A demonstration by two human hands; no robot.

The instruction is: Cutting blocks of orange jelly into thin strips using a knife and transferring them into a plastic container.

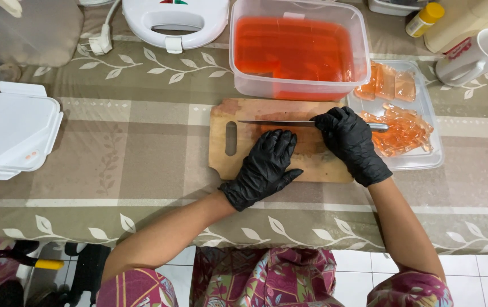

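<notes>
Head view: a wooden board [312, 165] lies near the middle of the table [141, 153], its long side parallel to the near edge. On it sits a slab of orange jelly [298, 139], mostly hidden by the hands. The left hand [264, 167], in a black glove, rests flat on the slab's left part, fingers spread and pointing toward the far edge. The right hand [349, 142], also gloved, is closed around the handle of a knife [278, 122]. The blade runs left to right along the slab's far side, tip toward the board's handle slot, just beyond the left fingertips. The jelly thus lies under the left fingers and just nearer than the blade.

Beyond the board stands a clear tub [298, 48] of orange jelly; right of the board, a tray [426, 162] holds cut pieces [400, 131].
</notes>
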